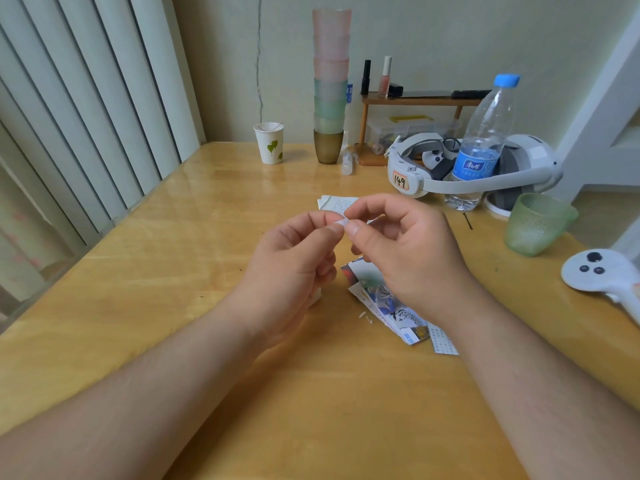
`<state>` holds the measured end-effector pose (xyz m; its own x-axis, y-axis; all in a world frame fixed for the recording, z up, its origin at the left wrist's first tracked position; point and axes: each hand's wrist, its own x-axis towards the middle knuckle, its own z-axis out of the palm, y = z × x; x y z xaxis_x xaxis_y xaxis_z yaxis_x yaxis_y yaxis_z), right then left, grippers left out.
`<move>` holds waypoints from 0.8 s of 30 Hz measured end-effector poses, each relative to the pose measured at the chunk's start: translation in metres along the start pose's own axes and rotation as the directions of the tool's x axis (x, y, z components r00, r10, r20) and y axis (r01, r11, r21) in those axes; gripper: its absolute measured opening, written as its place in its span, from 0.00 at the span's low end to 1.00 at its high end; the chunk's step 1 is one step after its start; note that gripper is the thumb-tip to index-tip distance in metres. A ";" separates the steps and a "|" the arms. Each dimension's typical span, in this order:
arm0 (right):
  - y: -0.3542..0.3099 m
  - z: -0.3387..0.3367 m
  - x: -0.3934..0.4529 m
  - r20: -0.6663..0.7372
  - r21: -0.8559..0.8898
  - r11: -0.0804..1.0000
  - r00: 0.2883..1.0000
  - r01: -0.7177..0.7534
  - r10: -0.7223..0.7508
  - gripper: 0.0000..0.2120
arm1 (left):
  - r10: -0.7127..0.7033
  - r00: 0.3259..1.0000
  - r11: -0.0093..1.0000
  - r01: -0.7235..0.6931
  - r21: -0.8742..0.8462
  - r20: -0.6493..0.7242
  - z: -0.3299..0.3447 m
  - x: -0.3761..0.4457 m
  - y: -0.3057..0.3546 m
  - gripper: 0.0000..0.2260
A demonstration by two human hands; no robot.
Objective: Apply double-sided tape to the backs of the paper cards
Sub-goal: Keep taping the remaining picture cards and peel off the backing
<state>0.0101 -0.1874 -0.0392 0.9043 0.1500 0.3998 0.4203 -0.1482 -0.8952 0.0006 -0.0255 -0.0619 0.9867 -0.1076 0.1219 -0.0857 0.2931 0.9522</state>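
Observation:
Both hands are raised over the middle of the wooden table [173,278]. A small white piece of double-sided tape [341,222] is pinched between the fingertips of my left hand [294,265] and my right hand [405,251]. Under my right hand lies a loose pile of printed paper cards [391,306], partly hidden by the hand. Another white card [336,202] lies flat just beyond my fingers. A scrap of white paper [317,296] peeks out under my left palm.
A tall stack of coloured cups [330,84] and a paper cup [269,143] stand at the back. To the right are a white headset [467,168], a water bottle [485,140], a green glass cup [535,223] and a white controller [602,275].

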 end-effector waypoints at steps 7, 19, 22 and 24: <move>0.001 -0.001 -0.001 -0.006 -0.179 0.974 0.990 0.136 -0.139 0.09 | 0.148 0.989 0.977 -0.143 0.158 -0.025 0.000 -0.001 -0.002 0.03; 0.004 -0.003 0.000 -0.007 -0.288 0.933 0.973 0.218 -0.230 0.04 | 0.311 0.948 0.881 -0.313 0.353 0.066 -0.002 -0.004 0.001 0.05; 0.004 -0.003 0.000 -0.010 -0.294 0.920 0.961 0.260 -0.275 0.03 | 0.318 0.946 0.882 -0.317 0.349 0.055 -0.003 -0.002 -0.001 0.04; 0.005 -0.003 0.000 -0.005 -0.305 0.911 0.955 0.280 -0.295 0.03 | 0.319 0.946 0.881 -0.319 0.350 0.060 -0.003 -0.001 -0.002 0.03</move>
<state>0.0125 -0.1913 -0.0428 0.7403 0.1822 0.6471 0.6584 -0.3907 -0.6433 0.0002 -0.0229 -0.0647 0.8979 -0.0652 0.4353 -0.4383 -0.0400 0.8980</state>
